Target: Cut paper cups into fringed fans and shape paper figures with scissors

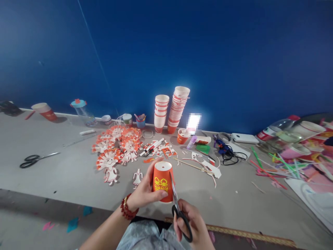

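Note:
My left hand point(146, 192) is wrapped round an orange paper cup point(163, 180) with yellow printing, its thumb across the front. The cup is upside down, and a small hole shows in its white base. Black-handled scissors point(179, 213) are in my right hand point(191, 222), with fingers through the loops. Their blades point up along the cup's right side, close to the base rim; whether they cut into the paper I cannot tell. Left of the cup lies a small white paper doll body point(137, 178). Orange-fringed paper dolls point(111, 161) are heaped beyond it.
Two tall stacks of paper cups point(178, 109) stand against the blue wall. Paper scraps point(161, 149) lie in front of them. A second pair of scissors point(37, 159) rests at far left. Coiled black cable point(230, 154) and coloured straws point(262, 166) lie at right.

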`<act>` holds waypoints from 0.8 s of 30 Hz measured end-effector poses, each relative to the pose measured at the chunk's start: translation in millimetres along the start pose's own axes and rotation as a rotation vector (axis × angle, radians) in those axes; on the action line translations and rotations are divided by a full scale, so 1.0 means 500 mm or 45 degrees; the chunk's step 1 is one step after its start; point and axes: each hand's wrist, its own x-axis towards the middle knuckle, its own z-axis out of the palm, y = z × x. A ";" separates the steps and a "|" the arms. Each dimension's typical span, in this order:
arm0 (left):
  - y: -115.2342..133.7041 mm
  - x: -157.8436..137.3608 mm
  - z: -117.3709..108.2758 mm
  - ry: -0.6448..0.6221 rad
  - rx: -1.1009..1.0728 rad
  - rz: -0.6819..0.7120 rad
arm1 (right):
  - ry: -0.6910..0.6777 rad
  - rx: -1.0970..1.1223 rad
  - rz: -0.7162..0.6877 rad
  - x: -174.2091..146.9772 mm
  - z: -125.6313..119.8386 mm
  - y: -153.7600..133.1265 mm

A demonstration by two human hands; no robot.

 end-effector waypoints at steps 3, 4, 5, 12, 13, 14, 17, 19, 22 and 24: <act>-0.002 -0.001 0.000 -0.014 -0.024 -0.007 | 0.051 -0.028 0.040 0.001 0.004 -0.008; -0.003 -0.001 0.000 -0.014 -0.031 -0.008 | 0.064 -0.033 0.055 0.000 0.005 -0.010; -0.003 -0.001 -0.001 -0.006 -0.029 -0.004 | 0.074 -0.033 0.070 -0.001 0.004 -0.012; 0.014 0.008 -0.022 -0.041 0.162 0.042 | 0.047 0.059 0.061 -0.016 -0.009 -0.006; 0.017 0.009 -0.026 -0.054 0.202 0.045 | 0.033 0.070 0.054 -0.017 -0.012 -0.004; 0.020 0.009 -0.030 -0.065 0.243 0.047 | 0.013 0.080 0.051 -0.018 -0.014 -0.002; 0.027 0.011 -0.040 -0.086 0.364 0.048 | -0.079 0.121 0.076 -0.018 -0.021 0.002; 0.030 0.011 -0.043 -0.091 0.439 0.064 | -0.110 0.139 0.100 -0.019 -0.026 -0.001; 0.035 0.012 -0.046 -0.109 0.513 0.087 | -0.056 0.086 0.118 -0.026 -0.032 -0.015; 0.041 0.013 -0.050 -0.121 0.575 0.094 | -0.012 0.040 0.127 -0.033 -0.034 -0.027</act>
